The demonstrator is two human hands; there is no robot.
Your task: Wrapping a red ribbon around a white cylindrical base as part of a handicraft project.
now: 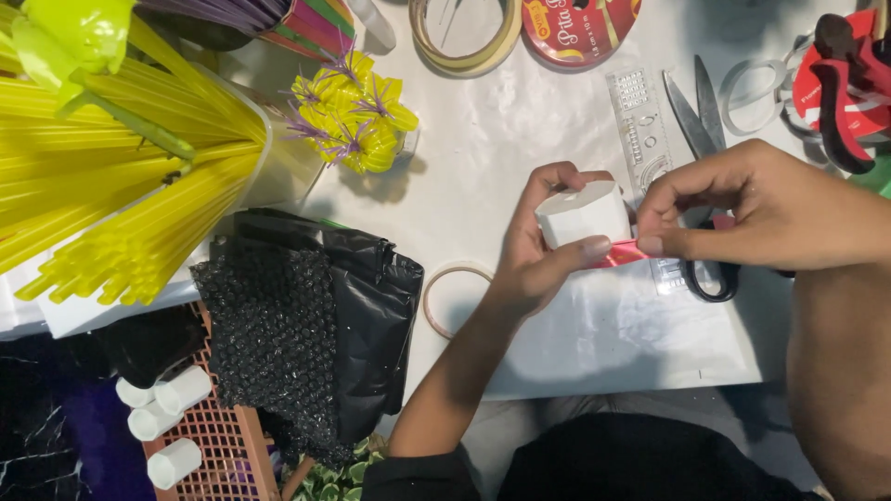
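My left hand (534, 250) grips a short white paper cylinder (583, 213), fingers curled over its top and thumb under its lower edge. A red strip of paper (620, 254) runs along the cylinder's lower edge. My right hand (770, 209) pinches the right end of that red strip between thumb and forefinger, close against the cylinder. Both hands hover over the white table (520, 139). Part of the strip is hidden behind my fingers.
Scissors (698, 148) and a clear ruler (640, 130) lie under my right hand. Tape rolls (467, 42) sit at the far edge, a tape ring (444, 301) near my left wrist. Yellow straws (121, 195), yellow paper flowers (353, 116), black bubble wrap (278, 343) and white cylinders (172, 408) crowd the left.
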